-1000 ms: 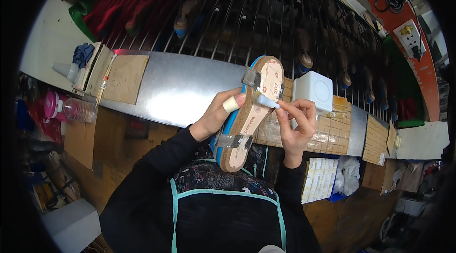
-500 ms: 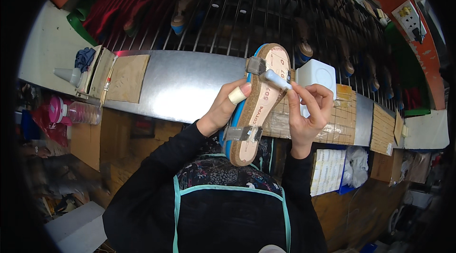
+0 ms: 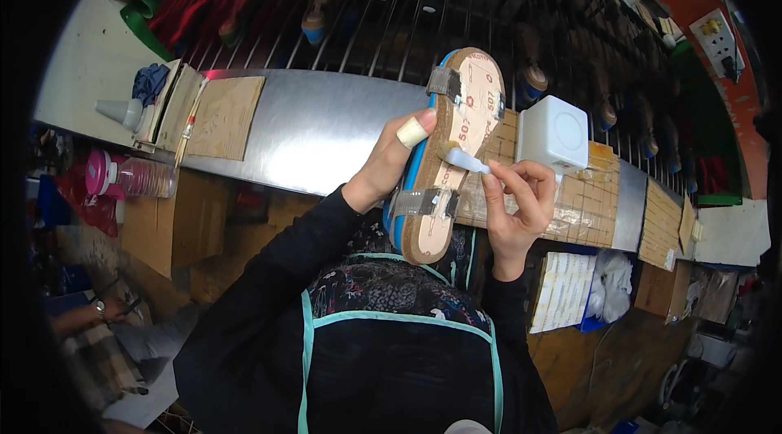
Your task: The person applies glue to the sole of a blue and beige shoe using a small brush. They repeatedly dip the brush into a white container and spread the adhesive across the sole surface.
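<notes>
My left hand (image 3: pixel 388 158), its thumb wrapped in pale tape, grips the left edge of a shoe upper-and-insole unit on a last (image 3: pixel 460 128). The unit stands tilted, its pale printed bottom facing me, with a cork rim, a blue side and grey straps folded over the edges. Pinched in the fingers of my right hand (image 3: pixel 521 204) is a small brush with a whitish handle (image 3: pixel 467 161). Its tip lies over the middle of the bottom, near the left cork rim. Beyond my right hand stands a white square container (image 3: pixel 554 134) with a round ring on its face.
A rack of metal bars (image 3: pixel 371 30) carrying several shoes runs behind the metal bench (image 3: pixel 314 128). Cardboard (image 3: pixel 582 210) lies right of the shoe. A pink-capped bottle (image 3: pixel 147 177) is at left. A co-worker's hand (image 3: pixel 114 309) shows at lower left.
The brush has moved down the shoe bottom from near the upper strap to the middle, my right hand with it. The shoe sits slightly higher in view. A co-worker's hand has appeared at lower left.
</notes>
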The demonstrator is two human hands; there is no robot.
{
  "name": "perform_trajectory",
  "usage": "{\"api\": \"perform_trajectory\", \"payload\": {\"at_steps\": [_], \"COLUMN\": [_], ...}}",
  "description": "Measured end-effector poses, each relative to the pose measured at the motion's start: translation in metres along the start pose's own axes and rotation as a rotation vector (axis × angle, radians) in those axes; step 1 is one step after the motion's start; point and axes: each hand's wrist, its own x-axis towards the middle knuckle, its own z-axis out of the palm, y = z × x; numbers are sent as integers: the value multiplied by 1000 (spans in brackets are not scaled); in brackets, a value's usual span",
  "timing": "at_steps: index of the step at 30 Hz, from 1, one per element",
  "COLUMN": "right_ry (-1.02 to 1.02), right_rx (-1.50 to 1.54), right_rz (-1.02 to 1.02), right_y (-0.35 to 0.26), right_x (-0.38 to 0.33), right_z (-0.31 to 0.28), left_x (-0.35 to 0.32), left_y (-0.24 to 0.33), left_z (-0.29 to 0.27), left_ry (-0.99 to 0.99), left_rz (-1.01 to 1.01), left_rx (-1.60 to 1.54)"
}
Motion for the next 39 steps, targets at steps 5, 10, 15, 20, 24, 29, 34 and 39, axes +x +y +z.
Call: {"api": "perform_trajectory", "payload": {"at_steps": [5, 10, 15, 20, 24, 29, 34, 39], "right_ry": [-23, -51, -61, -66, -109, 96, -166, -245], "right_rx": [-3, 4, 29, -17, 44, 21, 32, 284], "right_rz": [-1, 6, -1, -35, -117, 67, 62, 342], "right_y": [-4, -9, -9, -10, -8, 8, -2, -21], "right_x": [-4, -7, -14, -19, 0, 43, 17, -20], "right_z": [1, 0, 1, -3, -14, -7, -2, -4], "left_x": [6, 13, 16, 17, 16, 14, 10, 5], "left_y": [1, 10, 12, 13, 15, 14, 14, 17], "left_z": [0, -3, -4, -4, 0, 9, -4, -28], "left_ry": [129, 160, 207, 217, 201, 141, 251, 421], "left_rz": [64, 99, 113, 105, 92, 119, 179, 306], "left_rx": [-32, -22, -46, -72, -76, -54, -123, 28]}}
